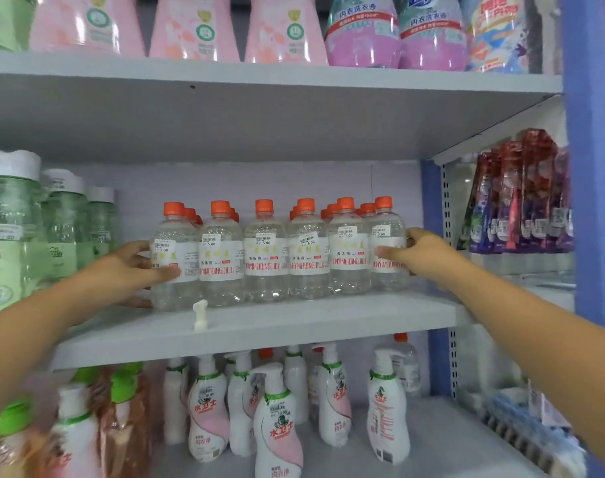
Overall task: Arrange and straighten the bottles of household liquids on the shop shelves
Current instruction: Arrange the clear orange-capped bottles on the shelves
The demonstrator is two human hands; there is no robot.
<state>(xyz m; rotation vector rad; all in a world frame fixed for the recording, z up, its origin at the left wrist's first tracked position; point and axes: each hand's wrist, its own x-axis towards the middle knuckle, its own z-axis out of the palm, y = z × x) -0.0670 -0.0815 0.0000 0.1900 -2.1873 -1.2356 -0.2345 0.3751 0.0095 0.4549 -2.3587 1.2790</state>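
Head view shows both arms reaching to the middle shelf (294, 326), where a row of clear bottles (266, 250) with orange caps stands upright near the front edge, long axes vertical, caps up, white labels facing outward, with more of the same packed behind them toward the back wall. The left hand (128, 267) is at the left end of the row, its fingers (156, 272) spread fairly wide and curved around the leftmost bottle (175, 257), thumb across the front of the label and the other fingers reaching behind, grasping it from the side. The right hand (422, 251) is at the right end of the row, its thumb lying across the front label of the rightmost bottle (389, 243) and the remaining fingers wrapped round the far side, so it too holds its bottle in a loose, open-span grip. The six front bottles stand touching or just beside one another between the two hands. A small white pump part (200, 315) stands alone on the shelf just in front of the row, toward its left end. Green bottles (35, 229) with white caps stand at the left end of the same shelf. Pink bottles (194, 29) line the upper shelf, and white pump bottles (277, 422) with pink labels fill the lower shelf. Hanging packets (522, 201) show beyond the right upright.
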